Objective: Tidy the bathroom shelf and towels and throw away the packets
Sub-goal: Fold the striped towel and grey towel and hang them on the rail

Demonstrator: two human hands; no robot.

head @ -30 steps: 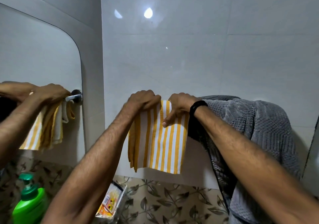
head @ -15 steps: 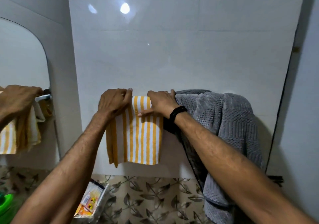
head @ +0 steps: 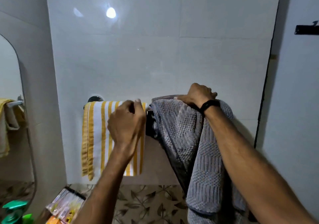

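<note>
At the rail (head: 149, 109), hands (head: 126, 123) (head: 198, 94) grip 2 towels (head: 96, 137) (head: 181, 134).

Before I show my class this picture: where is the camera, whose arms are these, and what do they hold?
No machine here: a person wears a camera on the head, so you look along their own arms. The left hand grips the top of a yellow striped towel hung over a wall rail. The right hand grips a grey towel bunched on the same rail. Below left lie packets and a green bottle.
</note>
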